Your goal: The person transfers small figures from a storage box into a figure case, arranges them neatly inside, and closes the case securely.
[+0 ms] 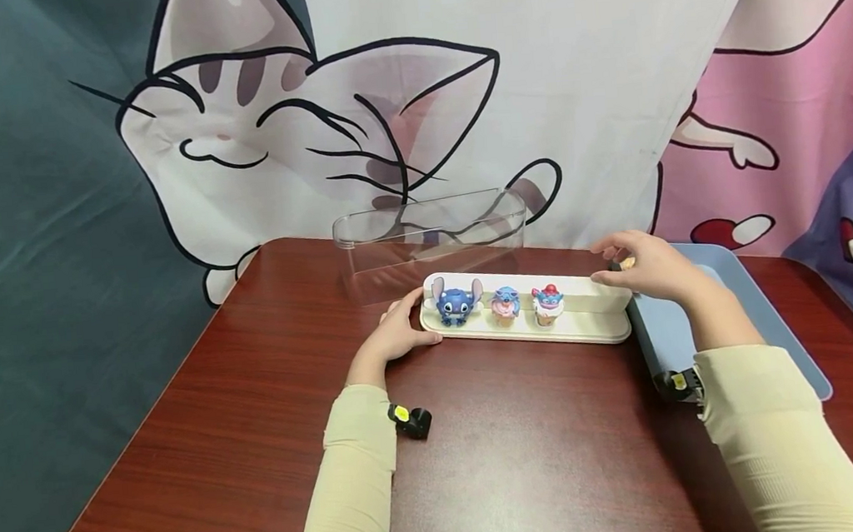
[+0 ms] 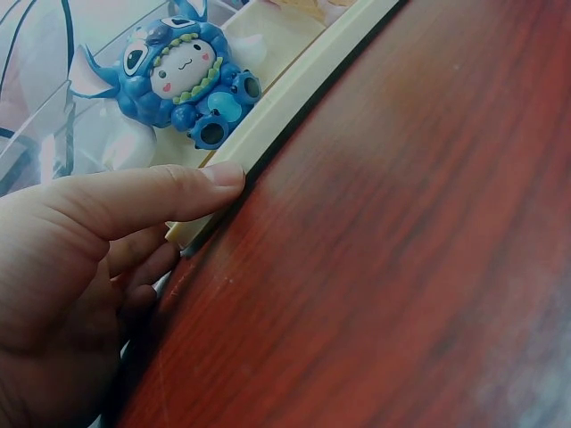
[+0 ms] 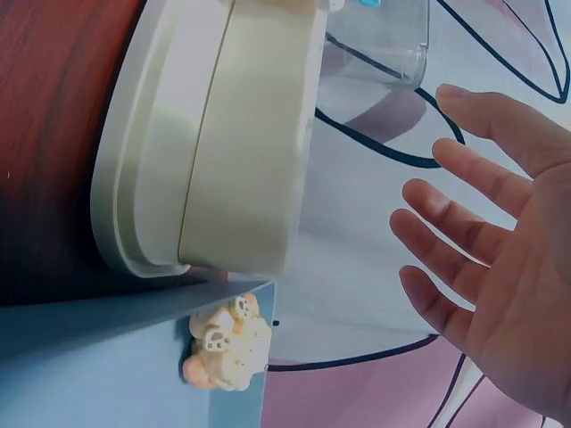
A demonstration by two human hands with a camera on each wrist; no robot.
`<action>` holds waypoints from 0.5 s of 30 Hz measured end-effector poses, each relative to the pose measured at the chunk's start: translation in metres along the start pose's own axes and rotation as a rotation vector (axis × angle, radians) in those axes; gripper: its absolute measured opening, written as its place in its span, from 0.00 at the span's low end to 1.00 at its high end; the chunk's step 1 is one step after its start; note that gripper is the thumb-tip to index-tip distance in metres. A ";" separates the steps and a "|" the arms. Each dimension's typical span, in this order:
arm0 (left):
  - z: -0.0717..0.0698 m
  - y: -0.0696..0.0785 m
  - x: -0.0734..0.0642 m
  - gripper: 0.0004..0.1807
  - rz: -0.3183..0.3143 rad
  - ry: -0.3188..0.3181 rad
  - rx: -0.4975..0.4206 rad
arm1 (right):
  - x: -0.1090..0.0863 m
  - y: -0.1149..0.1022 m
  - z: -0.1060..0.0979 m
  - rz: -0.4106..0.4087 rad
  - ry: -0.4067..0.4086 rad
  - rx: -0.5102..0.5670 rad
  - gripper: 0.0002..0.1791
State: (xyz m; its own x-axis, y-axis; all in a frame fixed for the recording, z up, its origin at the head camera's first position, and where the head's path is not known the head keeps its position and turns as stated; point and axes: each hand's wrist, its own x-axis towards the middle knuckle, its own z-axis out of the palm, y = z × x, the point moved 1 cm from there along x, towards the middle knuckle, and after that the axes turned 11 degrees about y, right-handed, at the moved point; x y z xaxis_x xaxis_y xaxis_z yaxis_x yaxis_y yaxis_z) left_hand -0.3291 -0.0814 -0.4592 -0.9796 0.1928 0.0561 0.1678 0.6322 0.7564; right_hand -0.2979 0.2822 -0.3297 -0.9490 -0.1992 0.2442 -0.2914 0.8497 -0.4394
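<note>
A cream stepped display base point(image 1: 590, 332) sits on the table with several open spots and 3 figurines on its left part. They are a blue figurine with big ears point(image 1: 455, 304), a blue and pink one point(image 1: 505, 304) and one with a red top point(image 1: 547, 302). At the base's left end my left hand point(image 1: 394, 333) grips its corner, thumb on the front rim in the left wrist view. My right hand point(image 1: 652, 265) hovers by the right end with fingers spread and nothing in them; in the right wrist view the fingers stand apart from the base.
Behind the base stands a clear plastic cover point(image 1: 432, 240). A blue tray point(image 1: 737, 292) lies to the right, with a cream figurine point(image 3: 230, 343) in it. A curtain with cartoon cats point(image 1: 573, 121) hangs behind the brown table point(image 1: 524, 459).
</note>
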 end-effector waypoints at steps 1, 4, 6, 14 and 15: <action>0.000 0.000 0.000 0.51 0.000 0.001 0.000 | 0.000 0.001 -0.001 0.001 0.000 -0.004 0.24; 0.000 -0.001 0.000 0.51 -0.003 0.001 0.000 | 0.000 0.001 -0.003 0.009 0.004 -0.008 0.24; 0.000 -0.001 -0.001 0.51 -0.008 0.003 -0.001 | 0.001 0.002 -0.004 0.016 0.005 -0.016 0.24; 0.000 0.000 -0.001 0.50 -0.006 0.007 0.000 | 0.001 0.008 -0.011 0.042 0.000 -0.037 0.25; 0.000 0.001 -0.001 0.50 -0.005 0.008 -0.001 | 0.001 0.009 -0.012 0.045 -0.001 -0.037 0.25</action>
State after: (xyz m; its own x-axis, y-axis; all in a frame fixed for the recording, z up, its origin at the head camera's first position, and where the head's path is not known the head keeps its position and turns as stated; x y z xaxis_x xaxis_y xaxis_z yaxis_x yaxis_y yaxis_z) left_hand -0.3279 -0.0813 -0.4586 -0.9813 0.1836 0.0577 0.1629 0.6326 0.7571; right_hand -0.2998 0.2956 -0.3232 -0.9611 -0.1613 0.2242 -0.2443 0.8751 -0.4177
